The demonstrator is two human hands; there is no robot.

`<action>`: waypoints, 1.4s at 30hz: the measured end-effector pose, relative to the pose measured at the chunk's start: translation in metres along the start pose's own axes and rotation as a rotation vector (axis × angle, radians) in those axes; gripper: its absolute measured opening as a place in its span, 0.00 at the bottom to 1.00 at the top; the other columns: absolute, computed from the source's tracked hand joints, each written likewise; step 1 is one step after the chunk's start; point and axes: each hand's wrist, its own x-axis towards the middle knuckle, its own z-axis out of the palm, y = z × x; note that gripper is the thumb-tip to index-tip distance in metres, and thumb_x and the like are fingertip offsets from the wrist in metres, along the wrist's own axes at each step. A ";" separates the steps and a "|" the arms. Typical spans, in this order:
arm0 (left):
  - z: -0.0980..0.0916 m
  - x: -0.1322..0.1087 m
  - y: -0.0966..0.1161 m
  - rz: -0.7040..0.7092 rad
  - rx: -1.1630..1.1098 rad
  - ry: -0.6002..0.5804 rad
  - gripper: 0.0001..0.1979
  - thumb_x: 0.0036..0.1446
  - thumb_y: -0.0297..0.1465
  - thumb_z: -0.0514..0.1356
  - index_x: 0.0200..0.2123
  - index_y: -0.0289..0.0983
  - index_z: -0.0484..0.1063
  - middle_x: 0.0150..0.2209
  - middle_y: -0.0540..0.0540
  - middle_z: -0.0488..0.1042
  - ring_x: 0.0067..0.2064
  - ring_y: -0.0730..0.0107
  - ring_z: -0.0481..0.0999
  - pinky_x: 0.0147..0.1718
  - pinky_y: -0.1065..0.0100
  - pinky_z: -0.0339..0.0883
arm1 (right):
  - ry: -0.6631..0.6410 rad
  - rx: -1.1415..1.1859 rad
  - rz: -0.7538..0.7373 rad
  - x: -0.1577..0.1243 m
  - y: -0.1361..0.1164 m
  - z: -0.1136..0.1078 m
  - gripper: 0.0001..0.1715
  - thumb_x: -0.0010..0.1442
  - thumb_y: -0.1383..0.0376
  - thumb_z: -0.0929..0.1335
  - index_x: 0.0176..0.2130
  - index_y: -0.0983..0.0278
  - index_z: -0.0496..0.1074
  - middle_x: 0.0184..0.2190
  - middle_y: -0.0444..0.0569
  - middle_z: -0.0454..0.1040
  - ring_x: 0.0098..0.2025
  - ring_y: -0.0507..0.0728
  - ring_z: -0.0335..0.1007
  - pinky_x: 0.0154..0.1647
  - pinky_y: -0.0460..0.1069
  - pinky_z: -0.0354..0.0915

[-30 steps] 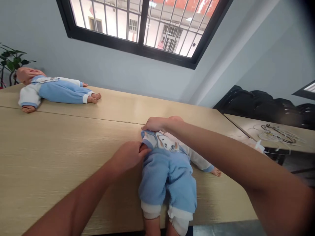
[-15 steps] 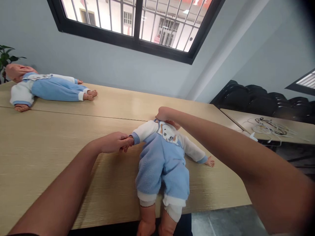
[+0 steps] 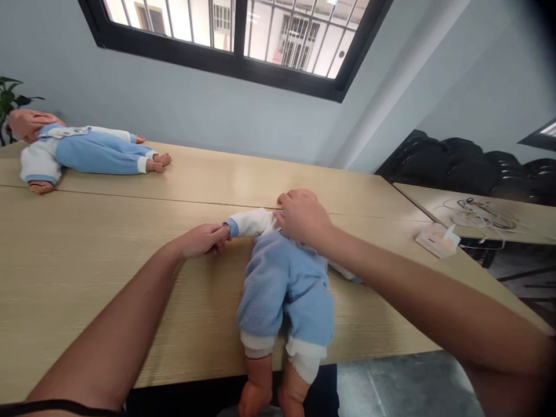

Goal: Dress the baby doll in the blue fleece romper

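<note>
A baby doll in a blue and white fleece suit (image 3: pixel 284 284) lies on its back on the wooden table (image 3: pixel 108 255), legs hanging over the near edge. My left hand (image 3: pixel 202 240) is closed around the doll's small hand at the end of its outstretched white sleeve. My right hand (image 3: pixel 302 217) rests with curled fingers on the doll's chest and collar, covering the bib and most of the head. The doll's other arm is mostly hidden under my right forearm.
A second doll in the same blue suit (image 3: pixel 82 153) lies at the table's far left, by a potted plant (image 3: pixel 11 107). A small white box (image 3: pixel 435 239) and tangled cables (image 3: pixel 482 214) sit on the adjoining table at right. Black chairs (image 3: pixel 460 168) stand behind it.
My left hand went from the doll's shoulder to its hand and drew the arm out straight to the left. My right hand came down from above the head onto the chest.
</note>
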 end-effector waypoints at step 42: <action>0.141 0.099 0.167 0.600 0.858 0.025 0.07 0.61 0.35 0.60 0.39 0.41 0.78 0.41 0.45 0.82 0.44 0.56 0.78 0.42 0.59 0.66 | 0.473 0.816 0.220 -0.130 0.102 0.115 0.05 0.61 0.65 0.71 0.35 0.60 0.68 0.29 0.45 0.70 0.33 0.58 0.66 0.35 0.51 0.61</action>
